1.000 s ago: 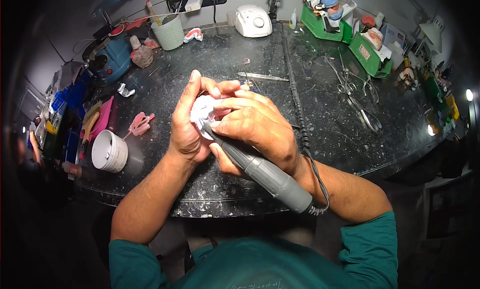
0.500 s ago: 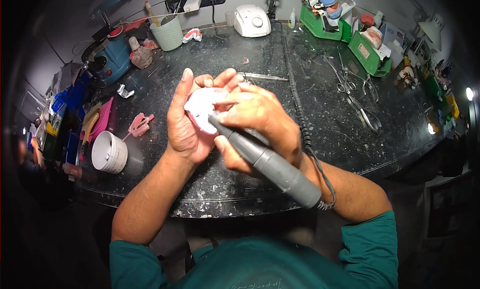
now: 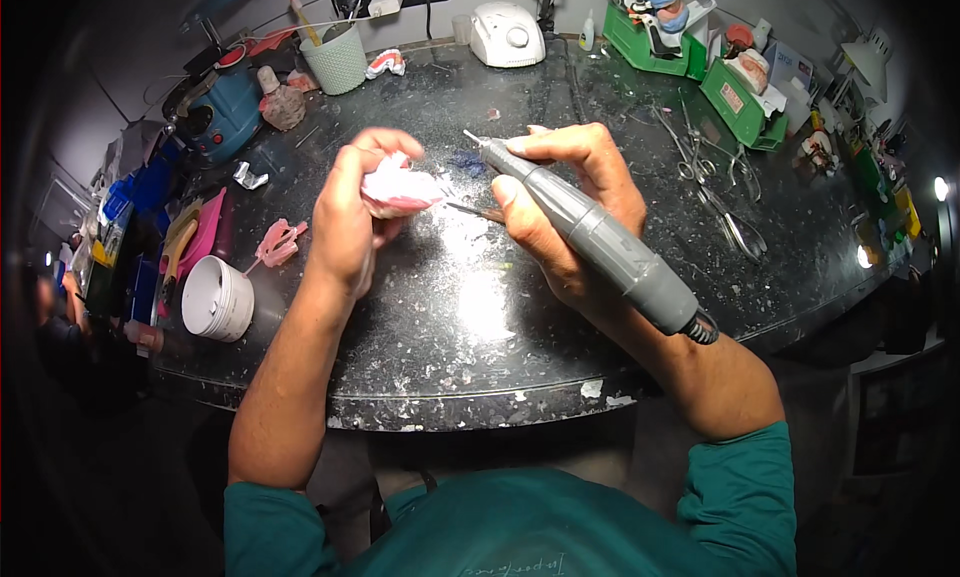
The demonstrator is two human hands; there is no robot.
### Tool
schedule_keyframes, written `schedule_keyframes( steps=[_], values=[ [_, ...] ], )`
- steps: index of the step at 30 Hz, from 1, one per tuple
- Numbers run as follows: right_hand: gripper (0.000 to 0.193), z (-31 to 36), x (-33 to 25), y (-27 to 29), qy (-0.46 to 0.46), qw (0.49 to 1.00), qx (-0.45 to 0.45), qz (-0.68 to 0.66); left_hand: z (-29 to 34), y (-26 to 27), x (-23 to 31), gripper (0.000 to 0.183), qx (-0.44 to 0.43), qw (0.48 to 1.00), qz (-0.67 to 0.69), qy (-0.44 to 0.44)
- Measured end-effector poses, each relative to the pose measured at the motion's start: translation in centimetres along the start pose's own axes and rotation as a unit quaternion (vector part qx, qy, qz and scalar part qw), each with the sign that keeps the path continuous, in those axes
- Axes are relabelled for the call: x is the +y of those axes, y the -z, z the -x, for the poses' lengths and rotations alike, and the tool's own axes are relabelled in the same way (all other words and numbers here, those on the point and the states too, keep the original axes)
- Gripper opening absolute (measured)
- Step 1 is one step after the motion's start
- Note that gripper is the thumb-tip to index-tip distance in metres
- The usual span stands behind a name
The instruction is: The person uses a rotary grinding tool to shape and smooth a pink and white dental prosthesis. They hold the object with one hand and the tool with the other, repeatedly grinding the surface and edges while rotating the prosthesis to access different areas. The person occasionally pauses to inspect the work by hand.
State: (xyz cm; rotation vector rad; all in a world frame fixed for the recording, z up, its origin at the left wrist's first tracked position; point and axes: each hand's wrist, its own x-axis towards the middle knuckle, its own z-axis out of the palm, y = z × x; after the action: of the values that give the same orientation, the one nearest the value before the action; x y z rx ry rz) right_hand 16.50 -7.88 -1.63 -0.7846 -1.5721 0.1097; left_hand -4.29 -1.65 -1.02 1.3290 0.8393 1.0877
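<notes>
My left grip (image 3: 343,217) is curled around a white-and-pink moulded piece (image 3: 402,190), holding it above the dark, speckled worktop (image 3: 420,352); my fingertips there are blurred. My right grip (image 3: 603,169) pinches a grey handpiece (image 3: 612,242) between thumb and fingers, its thin bit pointing up and left, apart from the piece. A slender dark instrument (image 3: 474,212) juts out beside my right thumb; how it is held I cannot tell. To my left, a white tub (image 3: 236,302) stands near a pink openwork piece (image 3: 278,243). Metal hand tools (image 3: 737,229) lie to my right, and a white box with a dial (image 3: 500,37) sits at the back.
</notes>
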Motion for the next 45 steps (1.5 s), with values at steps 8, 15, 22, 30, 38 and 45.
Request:
schedule_keyframes(
  steps=[8,15,22,30,38,45],
  values=[
    [0.033,-0.1,0.3,-0.4,0.052,0.997,0.032,-0.057,0.6,-0.9,0.6,0.044,-0.009,0.914,-0.173,-0.367],
    [0.033,-0.1,0.3,-0.3,0.114,0.993,-0.003,-0.044,0.6,-0.9,0.7,0.025,-0.009,0.962,0.043,-0.269],
    [0.035,-0.1,0.4,-0.8,0.11,0.99,0.018,-0.083,1.2,-1.6,0.3,0.027,-0.032,0.961,0.089,-0.26],
    [0.038,-0.2,0.5,-0.8,0.123,0.99,0.029,-0.061,1.4,-1.8,0.3,0.026,-0.033,0.952,0.053,-0.299],
    [0.036,-0.5,0.3,-0.1,0.142,0.99,-0.007,-0.017,1.6,-2.0,0.4,0.026,-0.036,0.948,0.039,-0.313],
    [0.037,-0.5,0.1,-0.1,0.139,0.99,0.0,-0.03,1.6,-2.0,0.2,0.027,-0.032,0.946,0.034,-0.32]
  ],
)
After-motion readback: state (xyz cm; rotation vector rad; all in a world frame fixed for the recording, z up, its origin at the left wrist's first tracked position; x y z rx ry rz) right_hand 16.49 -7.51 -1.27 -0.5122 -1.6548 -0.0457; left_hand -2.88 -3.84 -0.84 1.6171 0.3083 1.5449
